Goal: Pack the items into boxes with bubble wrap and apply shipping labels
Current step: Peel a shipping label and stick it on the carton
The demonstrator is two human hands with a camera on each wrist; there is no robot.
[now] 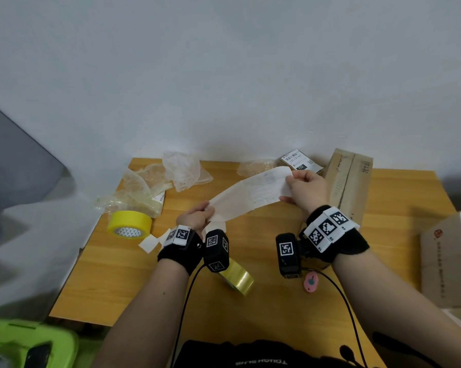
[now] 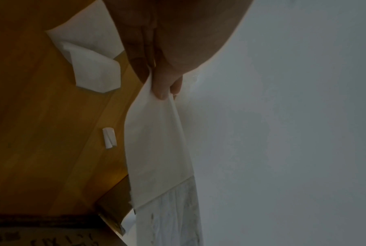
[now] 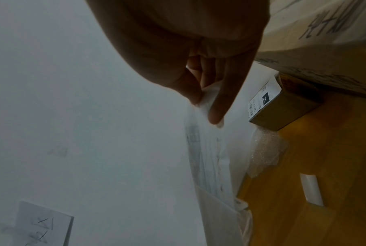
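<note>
Both hands hold one long label strip (image 1: 250, 193) stretched above the tabletop (image 1: 277, 301): the left hand (image 1: 196, 217) pinches its near-left end, the right hand (image 1: 305, 189) its far-right end, each grip closed on paper. Faint print, seemingly an address, marks the right half. A small labelled box (image 1: 301, 161) sits far right, bubble wrap (image 1: 254, 167) beside it.

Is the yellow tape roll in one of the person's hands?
No, the yellow tape roll lies on the table; both hands hold a paper strip.
</note>
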